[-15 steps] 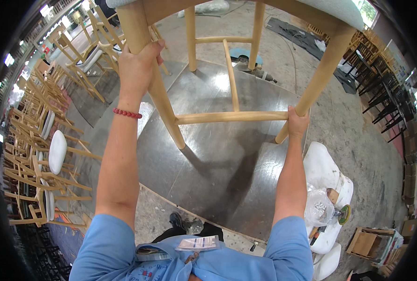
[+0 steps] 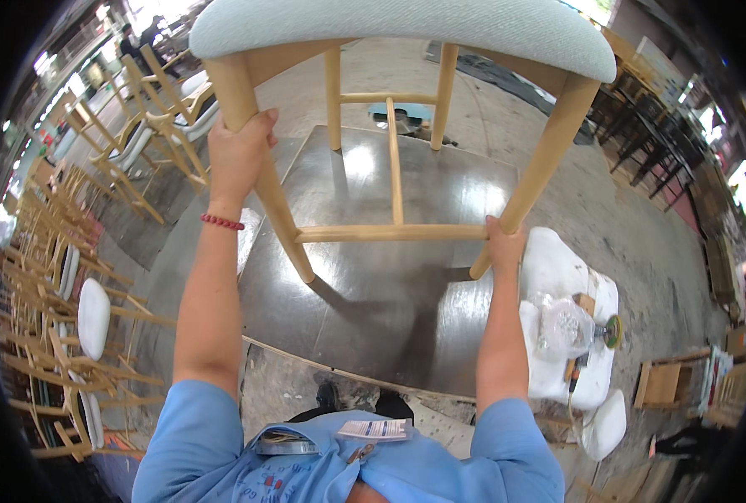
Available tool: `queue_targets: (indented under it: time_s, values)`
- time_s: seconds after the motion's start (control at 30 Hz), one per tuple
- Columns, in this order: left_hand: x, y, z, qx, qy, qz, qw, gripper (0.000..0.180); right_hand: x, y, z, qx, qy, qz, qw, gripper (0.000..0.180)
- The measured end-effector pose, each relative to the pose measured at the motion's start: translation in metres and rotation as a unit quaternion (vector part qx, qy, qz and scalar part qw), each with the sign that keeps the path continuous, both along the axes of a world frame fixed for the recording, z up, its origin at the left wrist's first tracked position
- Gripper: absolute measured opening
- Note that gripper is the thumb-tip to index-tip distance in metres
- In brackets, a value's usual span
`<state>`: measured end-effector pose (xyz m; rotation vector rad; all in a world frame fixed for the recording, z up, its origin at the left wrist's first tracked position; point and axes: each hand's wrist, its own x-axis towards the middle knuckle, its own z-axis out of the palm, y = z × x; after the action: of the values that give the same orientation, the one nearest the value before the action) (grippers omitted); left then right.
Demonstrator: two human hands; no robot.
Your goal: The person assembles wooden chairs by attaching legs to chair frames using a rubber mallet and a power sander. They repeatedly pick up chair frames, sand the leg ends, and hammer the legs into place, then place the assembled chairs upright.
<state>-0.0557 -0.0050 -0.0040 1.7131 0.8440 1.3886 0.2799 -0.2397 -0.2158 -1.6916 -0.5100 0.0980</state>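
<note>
A wooden stool or chair (image 2: pixel 394 234) with a pale grey upholstered seat (image 2: pixel 406 27) stands upright before me, over a dark, shiny board (image 2: pixel 365 335). My left hand (image 2: pixel 240 158) is wrapped round its near left leg, below the seat. Lower down, my right hand (image 2: pixel 505 243) grips the near right leg where the front stretcher joins it. A thin middle stretcher (image 2: pixel 396 168) runs back between the far legs. Whether every leg touches the board I cannot tell.
Many wooden chairs (image 2: pixel 92 318) are stacked at the left. On the right, white padded seats (image 2: pixel 549 260) carry a clear plastic bag (image 2: pixel 564 329) and a tool with a round disc (image 2: pixel 613 332). A blue power tool (image 2: pixel 406 116) lies beyond the far legs. Dark stools (image 2: pixel 654 147) stand far right.
The seat shows more fully at the top now, and the stool's legs sit slightly further left and lower in view. Both hands keep their hold on the same legs.
</note>
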Motion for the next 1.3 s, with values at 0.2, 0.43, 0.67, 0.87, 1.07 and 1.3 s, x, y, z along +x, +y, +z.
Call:
queue_targets:
  time_s: [0.2, 0.43, 0.67, 0.87, 1.07, 1.3]
  values:
    - [-0.049, -0.009, -0.006, -0.008, 0.036, -0.08, 0.996, 0.027, -0.099, -0.095, -0.007, 0.015, 0.028, -0.022, 0.999, 0.041]
    - [-0.12, -0.02, -0.008, 0.062, 0.086, -0.114, 0.988, 0.037, -0.23, -0.278, -0.118, -0.095, 0.228, -0.161, 0.956, 0.06]
    - [-0.1, -0.038, 0.029, 0.04, 0.061, -0.073, 0.995, 0.048, -0.234, -0.324, -0.215, -0.475, 0.161, -0.188, 0.844, 0.089]
    - [-0.097, -0.05, 0.039, 0.016, 0.041, -0.038, 0.998, 0.045, -0.172, -0.328, -0.211, -0.642, 0.222, 0.199, 0.707, 0.075]
    - [-0.076, -0.055, 0.058, 0.005, 0.01, 0.006, 1.0, 0.038, -0.09, -0.221, 0.018, -0.28, -0.033, 0.165, 0.945, 0.063]
    - [-0.081, -0.024, 0.048, 0.063, -0.004, 0.033, 0.997, 0.028, -0.133, -0.097, 0.204, 0.214, -0.056, 0.179, 0.959, 0.052]
